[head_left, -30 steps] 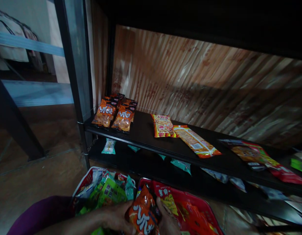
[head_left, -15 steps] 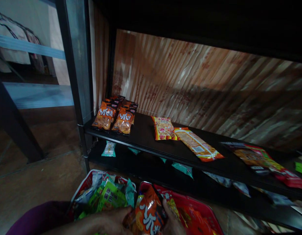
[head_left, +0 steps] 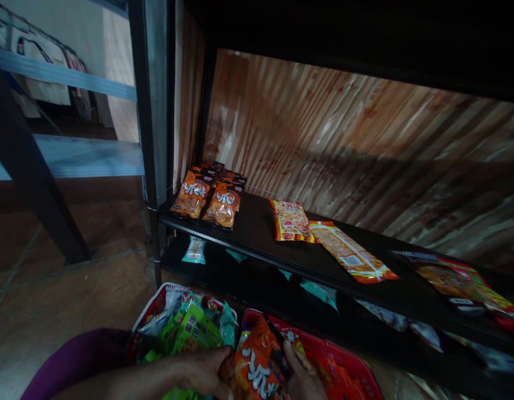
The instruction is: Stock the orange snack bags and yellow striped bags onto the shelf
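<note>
Shelf: a black rack [head_left: 257, 225] with two boards in view, upper and lower, in front of you.
Baskets: two red ones side by side on the floor below the rack. The left basket [head_left: 153, 304] is full of green and pale packs, and the right basket [head_left: 352, 369] holds red ones.
Left arm: your purple sleeve [head_left: 77, 361] comes in from the lower left, forearm bare. Your left hand [head_left: 202, 372] is over the left basket, knuckles up, fingers curled round the left edge of the orange pack [head_left: 257, 372].
Right hand: your right hand [head_left: 303, 380] is low at the frame edge, with fingers pressed on the pack's right edge, so both hands grip it.
Orange pack: one, upright between your hands, above the gap between the two baskets.
Upper board: two rows of orange packs [head_left: 192, 195] at the left end; how many lie behind I cannot tell. Then one yellow pack [head_left: 290, 221], one long pack [head_left: 350, 253] touching it, and one red-green pack [head_left: 460, 283] well apart.
Lower board: four teal packs [head_left: 195, 250] show.
</note>
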Tool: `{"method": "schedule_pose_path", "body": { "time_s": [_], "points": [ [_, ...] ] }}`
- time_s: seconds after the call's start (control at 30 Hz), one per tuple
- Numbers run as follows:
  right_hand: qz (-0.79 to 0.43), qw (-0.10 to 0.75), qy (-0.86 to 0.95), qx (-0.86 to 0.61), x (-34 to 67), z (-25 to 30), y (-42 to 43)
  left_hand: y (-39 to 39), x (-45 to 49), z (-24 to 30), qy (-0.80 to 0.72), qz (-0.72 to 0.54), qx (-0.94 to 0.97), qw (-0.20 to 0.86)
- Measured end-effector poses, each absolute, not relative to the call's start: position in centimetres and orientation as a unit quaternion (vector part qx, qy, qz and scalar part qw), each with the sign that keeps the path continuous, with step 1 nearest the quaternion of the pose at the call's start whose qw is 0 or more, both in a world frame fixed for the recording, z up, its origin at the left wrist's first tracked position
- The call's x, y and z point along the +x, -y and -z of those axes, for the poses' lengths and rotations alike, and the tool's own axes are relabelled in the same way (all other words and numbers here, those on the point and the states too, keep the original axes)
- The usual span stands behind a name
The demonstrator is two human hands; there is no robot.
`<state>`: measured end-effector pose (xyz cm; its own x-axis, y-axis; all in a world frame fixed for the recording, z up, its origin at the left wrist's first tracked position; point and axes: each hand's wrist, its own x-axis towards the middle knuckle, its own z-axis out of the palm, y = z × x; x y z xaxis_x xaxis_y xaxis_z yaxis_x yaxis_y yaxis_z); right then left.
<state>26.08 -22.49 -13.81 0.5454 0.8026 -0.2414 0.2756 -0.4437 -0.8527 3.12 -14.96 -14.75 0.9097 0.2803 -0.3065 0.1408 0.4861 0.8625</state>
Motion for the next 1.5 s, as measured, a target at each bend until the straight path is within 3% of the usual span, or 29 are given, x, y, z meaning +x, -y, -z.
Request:
{"method": "schedule_pose_path", "body": {
  "time_s": [0.27,0.43,0.7,1.0,1.5],
  "points": [
    [-0.396,0.461,0.289,-0.740,24.0,6.6,19.2,14.4,3.6,12.5,-0.172,-0.184,0.476,0.843],
    [-0.373,0.463,0.349,-0.724,21.4,4.4,16.1,13.6,3.7,12.2,-0.138,-0.280,0.449,0.837],
    [-0.354,0.469,0.465,-0.663,19.3,1.2,12.5,12.4,2.1,9.9,-0.269,-0.368,0.559,0.693],
    [-0.311,0.484,0.530,-0.622,17.0,-1.5,9.1,11.1,1.3,8.7,-0.380,-0.419,0.609,0.555],
    [-0.319,0.469,0.547,-0.616,15.7,-2.2,7.2,10.5,1.6,9.4,-0.422,-0.415,0.608,0.529]
  ]
}}
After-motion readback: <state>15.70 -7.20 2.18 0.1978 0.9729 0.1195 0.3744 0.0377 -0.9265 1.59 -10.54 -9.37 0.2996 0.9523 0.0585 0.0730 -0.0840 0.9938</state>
